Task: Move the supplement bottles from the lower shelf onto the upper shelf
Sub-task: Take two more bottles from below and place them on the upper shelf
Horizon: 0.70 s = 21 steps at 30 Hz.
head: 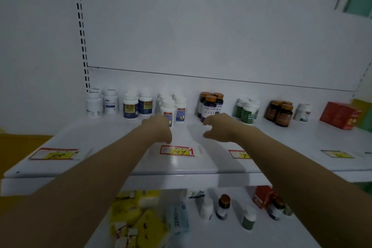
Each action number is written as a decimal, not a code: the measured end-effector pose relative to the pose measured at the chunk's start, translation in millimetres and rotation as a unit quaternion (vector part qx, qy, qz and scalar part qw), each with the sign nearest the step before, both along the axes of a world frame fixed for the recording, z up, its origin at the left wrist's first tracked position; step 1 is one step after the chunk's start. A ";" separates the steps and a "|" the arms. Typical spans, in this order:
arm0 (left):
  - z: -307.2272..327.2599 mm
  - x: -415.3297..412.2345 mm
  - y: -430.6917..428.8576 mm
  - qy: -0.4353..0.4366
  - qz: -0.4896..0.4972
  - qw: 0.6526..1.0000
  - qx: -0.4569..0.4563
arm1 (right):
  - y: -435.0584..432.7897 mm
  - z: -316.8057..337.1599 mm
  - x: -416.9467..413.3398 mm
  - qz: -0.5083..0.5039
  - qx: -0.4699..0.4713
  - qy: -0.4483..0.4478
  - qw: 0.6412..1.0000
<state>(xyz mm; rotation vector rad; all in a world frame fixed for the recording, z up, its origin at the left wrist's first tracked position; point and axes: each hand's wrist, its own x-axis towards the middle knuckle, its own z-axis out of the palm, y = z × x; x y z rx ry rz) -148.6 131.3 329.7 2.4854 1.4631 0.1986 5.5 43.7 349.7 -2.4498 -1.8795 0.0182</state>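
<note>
Both hands over upper shelf [120, 159] mid-depth: left hand [159, 127] touching white bottle [168, 110], grip unclear, right hand [219, 127] spread, empty; more bottles [222, 206] on lower shelf [261, 233] — best seat upright w/ row.

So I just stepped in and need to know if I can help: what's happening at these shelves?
A person is restocking supplement bottles from the lower shelf to the upper shelf. Both arms reach over the upper shelf: the left hand is at a white bottle in the middle group, though whether it holds it is unclear. The right hand is open and empty beside the orange-capped purple bottles. Several bottles remain on the lower shelf.
</note>
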 end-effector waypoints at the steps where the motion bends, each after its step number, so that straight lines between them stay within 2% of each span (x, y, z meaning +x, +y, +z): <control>1: 2.6 -0.6 -9.4 0.003 -0.007 1.000 0.001 | -9.1 2.1 -0.9 0.004 0.001 -0.002 1.000; 8: 25.1 12.4 -94.6 -0.010 -0.016 0.999 0.034 | -86.2 14.7 11.1 0.034 0.033 -0.018 0.999; 13: 17.3 47.6 -168.6 -0.064 -0.012 0.996 0.056 | -159.4 10.0 39.9 0.050 0.050 -0.023 0.997; 16: -1.8 72.4 -217.3 -0.084 -0.020 0.996 0.029 | -202.5 -0.4 60.1 0.062 0.050 -0.018 0.997; 21: -41.0 111.8 -274.2 -0.046 -0.048 0.996 -0.053 | -257.2 -27.5 91.5 0.061 0.032 0.027 0.997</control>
